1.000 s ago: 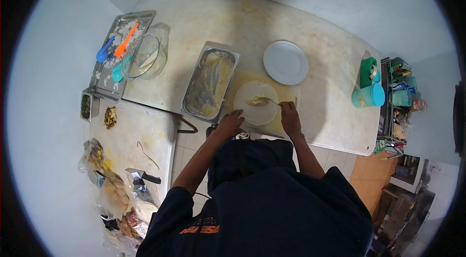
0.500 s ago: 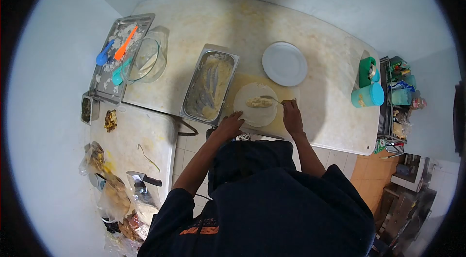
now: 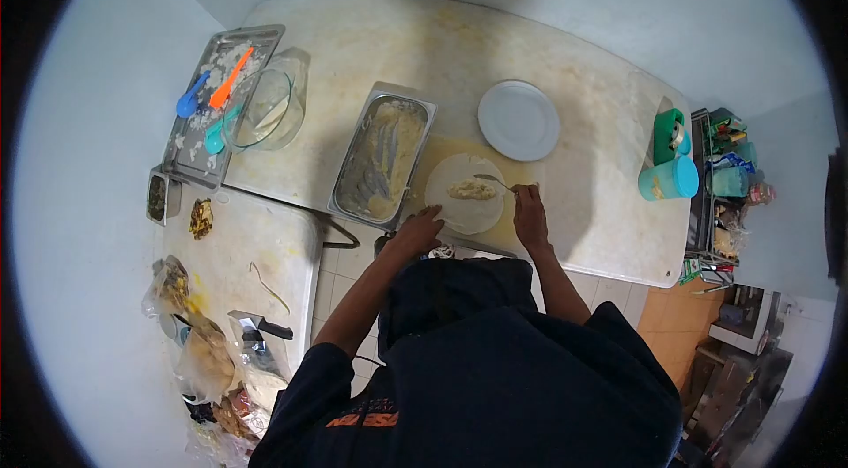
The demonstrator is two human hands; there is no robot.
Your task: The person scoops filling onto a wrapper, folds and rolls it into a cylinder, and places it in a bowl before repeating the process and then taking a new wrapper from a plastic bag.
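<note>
A thin round of pale dough (image 3: 449,169) lies on a yellowish sheet (image 3: 505,219) near the table's front edge. A strip of pale, lumpy filling (image 3: 471,191) sits across its middle. Between the fingers of my right hand (image 3: 530,210) is the handle of a metal spoon (image 3: 496,181), whose tip is just above the filling's upper edge. My left hand (image 3: 424,228) rests with fingers stretched out at the round's lower left edge. Left of the dough stands a steel pan (image 3: 336,203) smeared with the same pale mixture.
A white plate (image 3: 518,120) lies behind the dough. At the far left are a metal tray (image 3: 199,169) with coloured scoops and a glass bowl (image 3: 296,128). A knife (image 3: 276,328) and plastic bags lie on the side table. A turquoise container (image 3: 669,178) stands right.
The spoon's tip has shifted slightly at the filling's upper edge, and the filling's outline looks a little different. My left hand stays at the dough's edge.
</note>
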